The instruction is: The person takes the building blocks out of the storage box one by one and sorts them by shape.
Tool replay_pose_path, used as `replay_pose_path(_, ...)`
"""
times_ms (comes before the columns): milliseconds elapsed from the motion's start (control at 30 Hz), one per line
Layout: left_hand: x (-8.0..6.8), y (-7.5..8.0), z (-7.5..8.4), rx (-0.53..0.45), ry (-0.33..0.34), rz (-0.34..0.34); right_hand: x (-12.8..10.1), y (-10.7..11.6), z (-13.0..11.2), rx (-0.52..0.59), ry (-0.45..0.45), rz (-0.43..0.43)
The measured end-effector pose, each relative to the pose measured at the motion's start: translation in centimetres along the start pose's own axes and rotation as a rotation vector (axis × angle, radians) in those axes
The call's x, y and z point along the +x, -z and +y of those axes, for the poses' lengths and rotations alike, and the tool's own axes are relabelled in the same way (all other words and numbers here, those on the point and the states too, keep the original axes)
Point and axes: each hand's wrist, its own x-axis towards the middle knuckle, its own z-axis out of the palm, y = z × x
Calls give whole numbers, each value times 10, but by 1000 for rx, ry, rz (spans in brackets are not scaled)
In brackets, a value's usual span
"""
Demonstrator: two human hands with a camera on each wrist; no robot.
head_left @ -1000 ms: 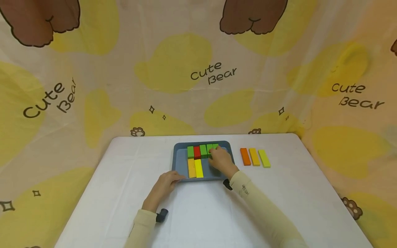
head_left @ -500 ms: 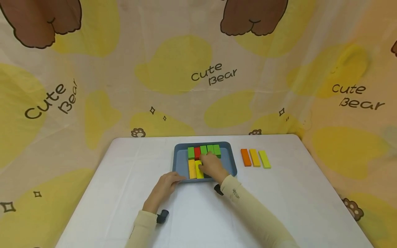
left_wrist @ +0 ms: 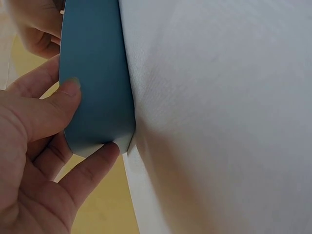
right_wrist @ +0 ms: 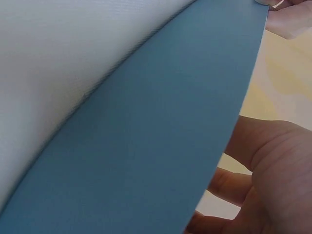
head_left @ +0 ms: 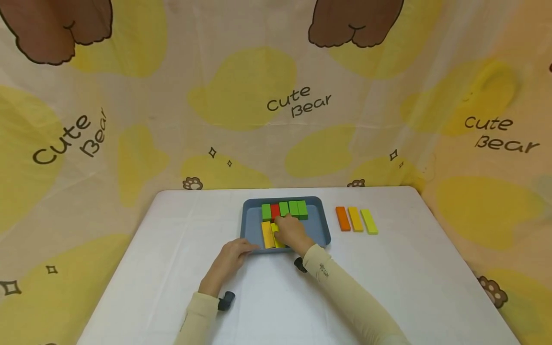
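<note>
Centrally on the white table (head_left: 172, 268) sits a blue tray (head_left: 321, 225) holding wooden blocks. Its far row runs, left to right, green block (head_left: 266, 211), red block (head_left: 274, 210), then three more green blocks (head_left: 293, 209) side by side. Its near row holds an orange-yellow block (head_left: 267, 234) and, just beside it, a yellow block (head_left: 275, 231) partly covered by the right hand (head_left: 290, 232). That hand lies over the yellow block with fingers bent down onto it, fingertips near the red block; whether they pinch the block or merely press on it cannot be told, and the right wrist view shows only the tray's blue rim and the palm. The left hand (head_left: 231, 255) grips the tray's near-left corner, thumb on the upper face of the rim and a finger curled under its edge, as the left wrist view shows. Well apart, right of the tray, three loose blocks lie in a row on the table: orange (head_left: 342, 218), amber (head_left: 355, 218) and yellow-green (head_left: 369, 221).
</note>
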Motion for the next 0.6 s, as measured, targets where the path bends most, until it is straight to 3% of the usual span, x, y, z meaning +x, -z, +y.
replay_pose_path(400,0,0,-1,4,-28,12,-1,1,-4,35,23,-10)
replay_pose_path(600,0,0,-1,5,-53,25,0,-2,-9,-15,27,-12)
